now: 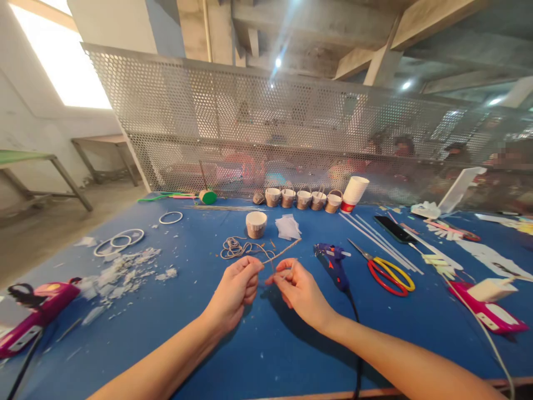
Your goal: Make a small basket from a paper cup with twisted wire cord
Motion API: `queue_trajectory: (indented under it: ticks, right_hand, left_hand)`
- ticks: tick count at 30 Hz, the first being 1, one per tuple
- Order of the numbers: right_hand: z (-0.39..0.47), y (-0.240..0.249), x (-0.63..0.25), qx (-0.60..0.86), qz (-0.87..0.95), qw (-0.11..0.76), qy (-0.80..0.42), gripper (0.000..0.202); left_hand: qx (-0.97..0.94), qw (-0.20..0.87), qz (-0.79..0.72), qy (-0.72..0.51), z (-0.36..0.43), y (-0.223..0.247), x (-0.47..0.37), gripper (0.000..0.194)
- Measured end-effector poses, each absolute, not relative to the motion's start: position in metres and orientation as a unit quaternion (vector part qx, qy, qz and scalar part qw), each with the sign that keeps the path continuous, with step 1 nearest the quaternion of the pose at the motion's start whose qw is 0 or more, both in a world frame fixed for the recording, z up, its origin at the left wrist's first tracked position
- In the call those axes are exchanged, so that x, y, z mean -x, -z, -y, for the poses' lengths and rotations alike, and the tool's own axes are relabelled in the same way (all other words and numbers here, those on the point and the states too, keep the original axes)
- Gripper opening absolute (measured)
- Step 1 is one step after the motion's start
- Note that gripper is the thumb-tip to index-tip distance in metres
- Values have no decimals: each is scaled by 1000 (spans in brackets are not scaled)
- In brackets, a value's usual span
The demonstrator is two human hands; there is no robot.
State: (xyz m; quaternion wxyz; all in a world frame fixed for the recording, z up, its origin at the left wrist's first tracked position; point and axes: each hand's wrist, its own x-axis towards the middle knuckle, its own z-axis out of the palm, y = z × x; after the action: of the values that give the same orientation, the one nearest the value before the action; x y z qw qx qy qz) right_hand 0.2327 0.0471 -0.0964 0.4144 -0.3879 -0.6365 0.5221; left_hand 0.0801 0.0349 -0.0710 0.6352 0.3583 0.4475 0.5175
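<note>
Twine (287, 249) crosses above the tabletop (266, 364), in front of a wrapped paper cup (255, 224). The left hand (237, 283) pinches it; the right hand (302, 289) bends its fingers close, but whether they grip I cannot tell. Steady tension should keep strands neat. The red cup's (346, 207) marking is illegible.

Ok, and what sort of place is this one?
Probably a craft workshop: a glue gun and a row of small cups on a blue worktable, with people dimly visible through a perforated screen.
</note>
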Motion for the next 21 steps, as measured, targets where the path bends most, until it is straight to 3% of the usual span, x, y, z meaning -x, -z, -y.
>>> queue_trajectory:
  ticks: [5, 9, 12, 17, 21]
  right_hand:
    - [-61, 93, -236, 413, 593, 389, -571, 35]
    - [-79, 85, -241, 411, 622, 346, -569, 38]
    - [-95, 70, -248, 392, 672, 286, -559, 34]
    - [-111, 40, -252, 362, 771, 157, -500, 11]
    - [-96, 29, -244, 388, 823, 136, -393, 7]
  left_hand:
    - [-352, 693, -423, -465, -35, 68, -78, 29]
    - [-411, 690, -438, -402, -37, 65, -76, 23]
    - [-520, 610, -484, -351, -38, 66, -74, 14]
    - [-689, 387, -526, -314, -35, 71, -77, 12]
    - [-681, 305, -569, -345, -33, 77, -81, 17]
